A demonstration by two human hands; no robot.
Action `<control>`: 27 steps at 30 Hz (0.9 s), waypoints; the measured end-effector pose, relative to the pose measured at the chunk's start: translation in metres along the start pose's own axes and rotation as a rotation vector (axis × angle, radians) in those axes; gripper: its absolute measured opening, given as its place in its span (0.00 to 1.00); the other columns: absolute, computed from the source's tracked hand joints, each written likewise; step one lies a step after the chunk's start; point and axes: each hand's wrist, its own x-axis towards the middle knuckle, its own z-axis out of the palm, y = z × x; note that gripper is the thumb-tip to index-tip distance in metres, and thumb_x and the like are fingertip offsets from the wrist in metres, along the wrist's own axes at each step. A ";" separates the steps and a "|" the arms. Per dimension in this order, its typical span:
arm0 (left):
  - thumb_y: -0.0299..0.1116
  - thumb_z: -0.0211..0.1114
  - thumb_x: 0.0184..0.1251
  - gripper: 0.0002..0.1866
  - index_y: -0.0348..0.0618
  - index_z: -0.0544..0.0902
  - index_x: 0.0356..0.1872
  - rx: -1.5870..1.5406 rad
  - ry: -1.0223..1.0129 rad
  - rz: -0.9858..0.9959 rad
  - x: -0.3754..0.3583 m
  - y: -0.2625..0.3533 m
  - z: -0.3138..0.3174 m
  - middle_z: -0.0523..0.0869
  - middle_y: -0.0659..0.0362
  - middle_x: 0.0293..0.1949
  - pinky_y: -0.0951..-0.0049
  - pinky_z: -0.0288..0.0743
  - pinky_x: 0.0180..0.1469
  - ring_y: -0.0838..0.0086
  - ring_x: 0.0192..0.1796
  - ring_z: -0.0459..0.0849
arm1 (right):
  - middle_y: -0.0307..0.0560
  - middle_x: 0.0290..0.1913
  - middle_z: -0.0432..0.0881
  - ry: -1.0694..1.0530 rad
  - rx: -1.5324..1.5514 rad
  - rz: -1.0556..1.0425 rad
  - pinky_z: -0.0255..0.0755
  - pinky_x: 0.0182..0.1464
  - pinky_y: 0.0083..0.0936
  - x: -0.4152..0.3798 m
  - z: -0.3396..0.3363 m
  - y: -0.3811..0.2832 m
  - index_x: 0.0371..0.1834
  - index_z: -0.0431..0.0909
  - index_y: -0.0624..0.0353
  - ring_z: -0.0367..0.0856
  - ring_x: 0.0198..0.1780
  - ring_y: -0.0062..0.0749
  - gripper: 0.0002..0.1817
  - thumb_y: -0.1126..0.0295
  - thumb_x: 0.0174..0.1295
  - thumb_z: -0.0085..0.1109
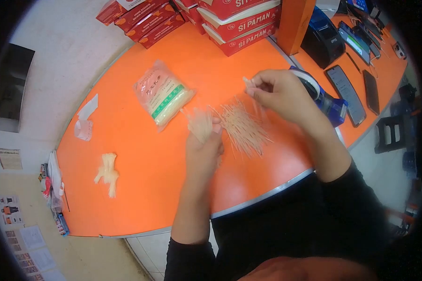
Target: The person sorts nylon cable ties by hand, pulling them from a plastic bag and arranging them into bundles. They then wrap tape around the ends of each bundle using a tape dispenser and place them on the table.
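Observation:
My left hand (204,150) is closed round a bundle of thin pale strips (200,124), their ends fanned out above the fingers. On the orange table, between my two hands, lies a loose pile of similar thin strips (243,129). My right hand (272,91) hovers up and to the right of that pile, its thumb and fingers pinched on a small whitish piece (248,83). Beyond my left hand rests a clear plastic packet (162,93) with a green band and pale contents. Pale yellow bundles (108,174) lie further left.
Red and white boxes (241,28) are stacked at the back beside an orange post (296,25). A blue tape dispenser (330,105), phones (346,96) and a black device (322,40) stand at the right. Crumpled white paper (85,119) lies at the left.

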 end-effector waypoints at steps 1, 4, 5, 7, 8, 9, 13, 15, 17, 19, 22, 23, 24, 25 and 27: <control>0.33 0.51 0.64 0.10 0.40 0.68 0.43 -0.046 -0.024 -0.010 0.001 0.000 -0.001 0.60 0.67 0.16 0.82 0.54 0.19 0.83 0.16 0.57 | 0.45 0.23 0.79 -0.055 -0.181 -0.013 0.70 0.30 0.22 0.002 -0.001 0.005 0.29 0.77 0.65 0.77 0.25 0.26 0.07 0.72 0.50 0.57; 0.35 0.49 0.65 0.09 0.42 0.67 0.42 -0.227 -0.063 -0.060 0.003 -0.006 -0.002 0.59 0.66 0.16 0.82 0.54 0.21 0.82 0.17 0.56 | 0.53 0.25 0.78 -0.147 -0.461 0.019 0.71 0.33 0.30 0.001 0.013 0.019 0.26 0.78 0.64 0.78 0.29 0.43 0.08 0.71 0.45 0.56; 0.35 0.49 0.65 0.09 0.42 0.67 0.42 -0.227 -0.066 -0.059 0.003 -0.006 -0.001 0.59 0.66 0.16 0.82 0.54 0.21 0.82 0.17 0.56 | 0.54 0.26 0.78 -0.209 -0.527 -0.021 0.70 0.32 0.27 -0.002 0.018 0.022 0.28 0.77 0.66 0.78 0.28 0.38 0.09 0.71 0.47 0.56; 0.35 0.48 0.65 0.08 0.43 0.66 0.38 -0.275 -0.101 -0.078 0.003 -0.007 0.000 0.60 0.65 0.17 0.82 0.55 0.21 0.82 0.18 0.58 | 0.53 0.28 0.78 -0.208 -0.547 -0.082 0.69 0.34 0.24 -0.003 0.025 0.030 0.32 0.77 0.66 0.77 0.30 0.33 0.09 0.72 0.49 0.56; 0.35 0.48 0.65 0.08 0.43 0.66 0.38 -0.277 -0.098 -0.076 0.002 -0.006 0.001 0.60 0.65 0.17 0.82 0.55 0.21 0.82 0.18 0.58 | 0.53 0.28 0.78 -0.211 -0.548 -0.085 0.69 0.34 0.24 -0.003 0.024 0.024 0.32 0.77 0.66 0.77 0.30 0.33 0.09 0.72 0.49 0.56; 0.35 0.48 0.65 0.07 0.44 0.65 0.37 -0.243 -0.128 -0.084 0.002 -0.004 0.002 0.60 0.65 0.17 0.82 0.55 0.21 0.82 0.18 0.58 | 0.52 0.29 0.78 -0.157 -0.426 -0.124 0.70 0.35 0.25 -0.003 0.020 0.015 0.33 0.77 0.64 0.77 0.31 0.34 0.10 0.70 0.50 0.56; 0.36 0.50 0.64 0.08 0.44 0.65 0.37 -0.196 -0.216 -0.136 -0.001 -0.002 0.008 0.60 0.66 0.18 0.83 0.54 0.21 0.83 0.19 0.58 | 0.44 0.30 0.79 -0.144 0.030 -0.131 0.69 0.37 0.21 -0.003 0.019 0.007 0.35 0.78 0.62 0.76 0.33 0.25 0.11 0.66 0.51 0.58; 0.37 0.51 0.64 0.09 0.44 0.65 0.37 -0.195 -0.276 -0.181 -0.003 -0.003 0.008 0.60 0.66 0.18 0.83 0.54 0.20 0.83 0.19 0.58 | 0.40 0.32 0.78 -0.225 0.146 -0.089 0.68 0.38 0.20 -0.004 0.021 0.009 0.36 0.77 0.61 0.74 0.34 0.22 0.10 0.68 0.53 0.58; 0.37 0.52 0.64 0.09 0.44 0.65 0.36 -0.195 -0.334 -0.225 -0.004 -0.005 0.006 0.60 0.66 0.18 0.83 0.54 0.20 0.83 0.19 0.58 | 0.37 0.34 0.78 -0.310 0.263 -0.047 0.67 0.39 0.18 -0.004 0.020 0.008 0.37 0.77 0.61 0.73 0.36 0.18 0.09 0.71 0.54 0.57; 0.38 0.53 0.63 0.11 0.43 0.65 0.36 -0.144 -0.440 -0.265 -0.004 -0.007 0.003 0.62 0.66 0.19 0.83 0.55 0.21 0.83 0.20 0.59 | 0.37 0.32 0.78 -0.467 0.154 -0.058 0.67 0.39 0.17 -0.005 0.016 0.003 0.36 0.77 0.61 0.73 0.35 0.18 0.08 0.71 0.53 0.58; 0.38 0.53 0.63 0.11 0.42 0.66 0.36 -0.098 -0.452 -0.250 -0.005 -0.007 0.004 0.63 0.66 0.19 0.83 0.55 0.21 0.83 0.20 0.60 | 0.38 0.30 0.78 -0.514 0.122 -0.044 0.68 0.38 0.17 -0.003 0.013 0.005 0.34 0.78 0.61 0.73 0.33 0.17 0.07 0.71 0.53 0.58; 0.38 0.53 0.63 0.11 0.42 0.66 0.36 -0.098 -0.453 -0.250 -0.005 -0.007 0.004 0.63 0.66 0.19 0.83 0.55 0.21 0.83 0.20 0.60 | 0.38 0.30 0.78 -0.514 0.122 -0.044 0.68 0.38 0.17 -0.003 0.013 0.004 0.34 0.78 0.61 0.73 0.33 0.17 0.07 0.71 0.53 0.58; 0.37 0.53 0.63 0.10 0.42 0.66 0.37 -0.092 -0.444 -0.252 -0.004 -0.006 0.005 0.62 0.66 0.19 0.83 0.56 0.21 0.83 0.20 0.60 | 0.38 0.29 0.78 -0.498 0.156 -0.021 0.68 0.37 0.16 -0.003 0.013 0.004 0.33 0.78 0.62 0.73 0.33 0.17 0.06 0.72 0.53 0.58; 0.37 0.53 0.63 0.10 0.42 0.66 0.37 -0.085 -0.435 -0.253 -0.005 -0.006 0.006 0.62 0.66 0.19 0.83 0.56 0.22 0.83 0.20 0.60 | 0.38 0.28 0.78 -0.482 0.190 0.001 0.68 0.36 0.16 -0.004 0.014 0.004 0.32 0.78 0.62 0.73 0.32 0.17 0.06 0.72 0.53 0.58; 0.37 0.53 0.63 0.10 0.42 0.66 0.37 -0.070 -0.430 -0.253 -0.005 -0.005 0.006 0.62 0.66 0.19 0.83 0.56 0.22 0.83 0.20 0.60 | 0.39 0.28 0.79 -0.414 0.217 0.026 0.68 0.36 0.16 -0.004 0.014 0.003 0.32 0.78 0.63 0.74 0.31 0.17 0.07 0.72 0.53 0.58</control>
